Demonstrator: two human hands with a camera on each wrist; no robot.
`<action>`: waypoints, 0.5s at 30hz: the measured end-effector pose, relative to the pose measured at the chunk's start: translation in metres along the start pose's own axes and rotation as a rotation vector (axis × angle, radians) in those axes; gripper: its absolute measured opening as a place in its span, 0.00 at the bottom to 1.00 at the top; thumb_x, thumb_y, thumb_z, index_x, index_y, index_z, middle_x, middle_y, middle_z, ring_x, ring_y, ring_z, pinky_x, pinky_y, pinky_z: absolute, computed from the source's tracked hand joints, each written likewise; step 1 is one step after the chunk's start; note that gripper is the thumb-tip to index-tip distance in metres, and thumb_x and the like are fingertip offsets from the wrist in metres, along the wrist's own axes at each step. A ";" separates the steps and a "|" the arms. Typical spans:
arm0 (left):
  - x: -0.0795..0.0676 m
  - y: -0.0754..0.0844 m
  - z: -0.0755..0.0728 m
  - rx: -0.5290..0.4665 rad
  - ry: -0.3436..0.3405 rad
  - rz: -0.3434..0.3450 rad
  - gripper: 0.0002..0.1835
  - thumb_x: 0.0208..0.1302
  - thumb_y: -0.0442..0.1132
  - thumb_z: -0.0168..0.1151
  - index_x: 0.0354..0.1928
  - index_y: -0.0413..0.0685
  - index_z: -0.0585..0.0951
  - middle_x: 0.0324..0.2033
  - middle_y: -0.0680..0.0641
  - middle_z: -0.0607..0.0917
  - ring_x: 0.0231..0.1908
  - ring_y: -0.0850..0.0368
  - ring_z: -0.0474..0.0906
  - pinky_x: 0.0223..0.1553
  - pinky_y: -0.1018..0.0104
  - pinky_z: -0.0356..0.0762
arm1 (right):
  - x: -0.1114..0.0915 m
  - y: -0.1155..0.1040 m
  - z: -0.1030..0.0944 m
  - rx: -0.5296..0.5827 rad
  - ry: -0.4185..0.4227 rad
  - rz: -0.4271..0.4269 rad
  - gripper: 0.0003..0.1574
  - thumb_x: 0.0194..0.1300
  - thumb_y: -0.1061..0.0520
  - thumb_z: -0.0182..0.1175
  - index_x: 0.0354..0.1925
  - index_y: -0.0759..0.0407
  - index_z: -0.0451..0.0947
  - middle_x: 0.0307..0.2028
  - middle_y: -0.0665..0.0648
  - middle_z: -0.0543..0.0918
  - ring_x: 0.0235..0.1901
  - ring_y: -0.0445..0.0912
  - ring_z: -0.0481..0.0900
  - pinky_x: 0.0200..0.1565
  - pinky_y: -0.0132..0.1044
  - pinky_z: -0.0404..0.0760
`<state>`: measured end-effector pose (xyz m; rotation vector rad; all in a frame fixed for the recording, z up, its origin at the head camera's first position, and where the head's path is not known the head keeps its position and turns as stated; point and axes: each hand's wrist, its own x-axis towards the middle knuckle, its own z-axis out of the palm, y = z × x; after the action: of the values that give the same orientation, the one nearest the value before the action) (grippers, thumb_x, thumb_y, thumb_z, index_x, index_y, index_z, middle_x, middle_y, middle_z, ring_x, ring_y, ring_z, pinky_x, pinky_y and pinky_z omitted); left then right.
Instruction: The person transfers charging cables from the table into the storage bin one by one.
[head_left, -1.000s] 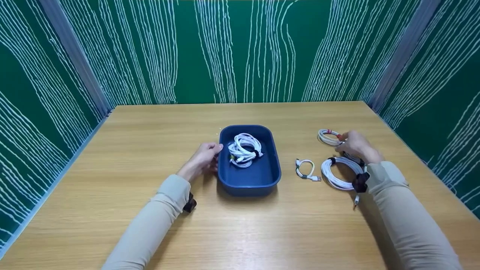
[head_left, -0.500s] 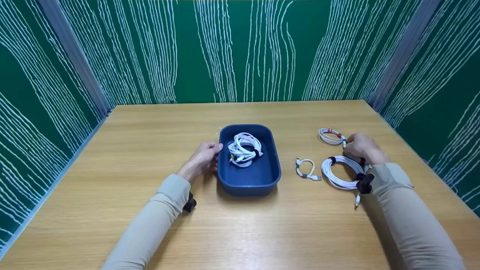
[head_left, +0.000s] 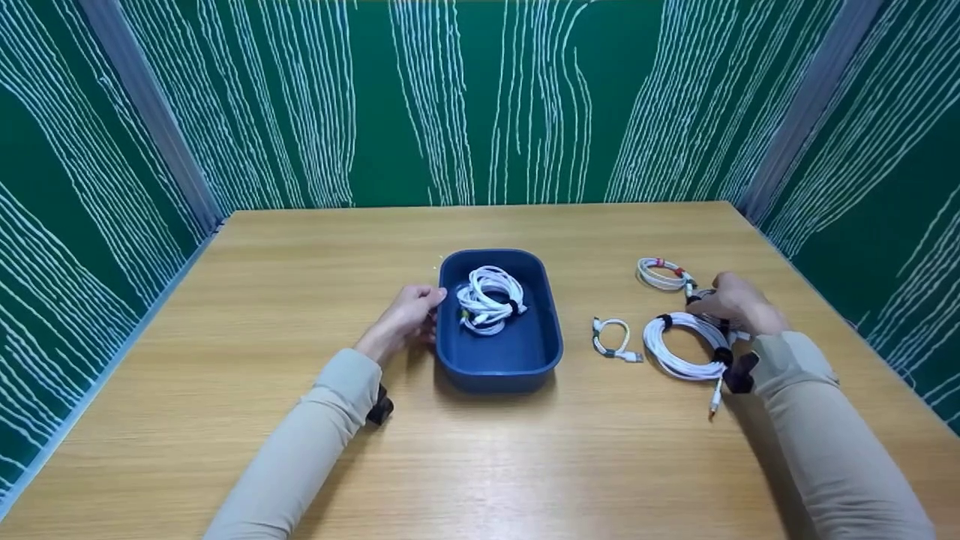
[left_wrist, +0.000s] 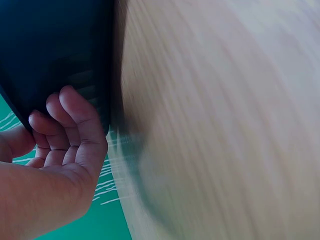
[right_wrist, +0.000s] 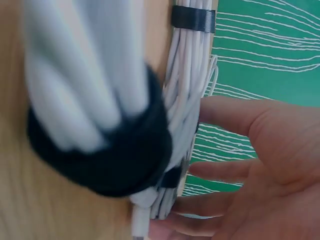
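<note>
My left hand (head_left: 409, 307) holds the left side of a blue plastic box (head_left: 499, 373); its thumb is at the rim and its bent fingers (left_wrist: 80, 115) lie against the outer wall. Coiled white cables (head_left: 491, 296) lie inside the box. On the right, my right hand (head_left: 735, 300) is at a coiled cable (right_wrist: 187, 95) with black ties, its thumb and fairly straight fingers along one side. The head view mostly hides that coil behind the hand. Nearer lies a thicker white cable coil (head_left: 679, 367) with black straps, its strap (right_wrist: 110, 155) large in the right wrist view.
A white cable coil with red ties (head_left: 660, 283) lies beyond the right hand. Between box and thick coil is a short USB cable (head_left: 611, 352) in a small loop. Green walls (head_left: 480, 105) with white lines border the wooden table (head_left: 315, 247) at the back and sides.
My right hand has drawn back rightward and nearer, away from the red-tied coil, uncovering its end and part of the black-tied coil. The left hand and box have stayed put.
</note>
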<state>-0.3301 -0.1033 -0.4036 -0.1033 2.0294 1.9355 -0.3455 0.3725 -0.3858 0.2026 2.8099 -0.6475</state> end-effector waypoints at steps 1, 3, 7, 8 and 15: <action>0.000 0.000 0.000 0.001 -0.002 0.001 0.14 0.76 0.42 0.46 0.29 0.43 0.68 0.18 0.51 0.67 0.15 0.59 0.64 0.18 0.67 0.67 | 0.000 0.001 0.001 0.011 0.000 0.010 0.48 0.64 0.42 0.59 0.62 0.78 0.56 0.49 0.71 0.69 0.44 0.59 0.68 0.41 0.45 0.73; 0.000 -0.001 -0.001 0.002 -0.003 0.002 0.15 0.76 0.42 0.46 0.29 0.44 0.68 0.18 0.51 0.67 0.15 0.59 0.64 0.19 0.67 0.67 | 0.000 0.003 0.001 0.032 0.002 0.024 0.52 0.63 0.40 0.59 0.64 0.78 0.53 0.50 0.72 0.67 0.45 0.60 0.67 0.42 0.45 0.73; -0.001 -0.001 -0.002 0.002 -0.007 0.007 0.15 0.76 0.43 0.45 0.28 0.44 0.67 0.19 0.50 0.66 0.16 0.58 0.63 0.19 0.67 0.67 | 0.000 0.006 0.000 0.087 -0.019 0.031 0.49 0.63 0.38 0.58 0.61 0.77 0.57 0.44 0.67 0.67 0.42 0.57 0.67 0.39 0.41 0.71; 0.000 -0.002 -0.002 0.002 -0.009 0.007 0.15 0.76 0.43 0.45 0.28 0.45 0.67 0.19 0.50 0.66 0.17 0.58 0.63 0.19 0.67 0.67 | 0.000 0.007 0.000 0.099 -0.020 0.029 0.46 0.64 0.38 0.58 0.59 0.76 0.59 0.41 0.65 0.68 0.40 0.56 0.68 0.37 0.40 0.70; 0.000 -0.001 -0.002 -0.007 -0.005 -0.008 0.14 0.76 0.43 0.45 0.30 0.44 0.68 0.19 0.50 0.66 0.17 0.58 0.63 0.20 0.67 0.66 | -0.001 0.014 -0.006 0.107 0.008 0.027 0.26 0.68 0.49 0.52 0.45 0.74 0.68 0.29 0.59 0.70 0.29 0.49 0.72 0.30 0.36 0.74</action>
<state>-0.3303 -0.1049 -0.4044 -0.1077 2.0165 1.9361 -0.3430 0.3876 -0.3864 0.2635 2.7774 -0.7936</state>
